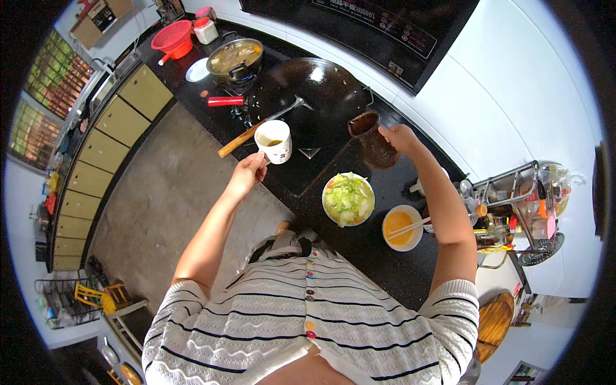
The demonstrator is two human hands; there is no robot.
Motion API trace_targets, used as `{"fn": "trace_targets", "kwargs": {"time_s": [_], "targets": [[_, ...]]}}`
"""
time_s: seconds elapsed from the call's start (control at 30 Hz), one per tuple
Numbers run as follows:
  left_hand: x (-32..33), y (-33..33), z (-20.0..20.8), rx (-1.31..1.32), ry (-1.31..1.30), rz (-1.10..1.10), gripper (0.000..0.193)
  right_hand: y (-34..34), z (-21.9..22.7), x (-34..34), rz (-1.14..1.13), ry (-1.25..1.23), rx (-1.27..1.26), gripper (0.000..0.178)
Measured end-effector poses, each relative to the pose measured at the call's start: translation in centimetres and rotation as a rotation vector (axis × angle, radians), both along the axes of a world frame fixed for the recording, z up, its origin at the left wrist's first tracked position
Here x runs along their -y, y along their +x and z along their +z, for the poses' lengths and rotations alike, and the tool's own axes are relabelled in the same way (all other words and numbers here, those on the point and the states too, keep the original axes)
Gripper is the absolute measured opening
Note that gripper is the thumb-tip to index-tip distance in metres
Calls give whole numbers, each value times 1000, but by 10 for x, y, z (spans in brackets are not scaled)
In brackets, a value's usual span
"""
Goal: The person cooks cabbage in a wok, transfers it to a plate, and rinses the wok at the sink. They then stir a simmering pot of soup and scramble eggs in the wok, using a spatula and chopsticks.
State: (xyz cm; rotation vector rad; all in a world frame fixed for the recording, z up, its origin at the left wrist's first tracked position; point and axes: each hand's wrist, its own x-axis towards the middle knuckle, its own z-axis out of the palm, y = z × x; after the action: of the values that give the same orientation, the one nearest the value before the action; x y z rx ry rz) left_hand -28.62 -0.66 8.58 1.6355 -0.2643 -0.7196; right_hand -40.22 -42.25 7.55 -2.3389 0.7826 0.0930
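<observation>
The kitchen hood [378, 42] bears pale lettering [350, 11] (left fingers [257, 162] hold a mug [278, 151]).

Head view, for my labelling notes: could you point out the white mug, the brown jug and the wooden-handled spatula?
White mug [280, 153]: head view, on its outer wall.
Brown jug [375, 147]: head view, on its body.
Wooden-handled spatula [247, 134]: head view, on its handle.
</observation>
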Motion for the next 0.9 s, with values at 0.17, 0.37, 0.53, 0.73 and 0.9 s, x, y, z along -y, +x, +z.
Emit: {"fn": "trace_targets", "kwargs": {"time_s": [0.17,0.37,0.53,0.73,0.9], "targets": [[-3,1,1,-17,7,-7,34,11,18,-1,18,-3,-27,54],[-1,3,4,-23,-3,23,35,26,25,6,205,-170,-87,59],[-4,9,1,-7,-2,-24,34,35,27,6,147,-135,-168,61],[-1,5,13,-36,-1,19,34,36,36,-2,162,-170,-184,61],[-6,9,7,-54,-6,27,34,33,44,-5,173,-151,-193,59]]}}
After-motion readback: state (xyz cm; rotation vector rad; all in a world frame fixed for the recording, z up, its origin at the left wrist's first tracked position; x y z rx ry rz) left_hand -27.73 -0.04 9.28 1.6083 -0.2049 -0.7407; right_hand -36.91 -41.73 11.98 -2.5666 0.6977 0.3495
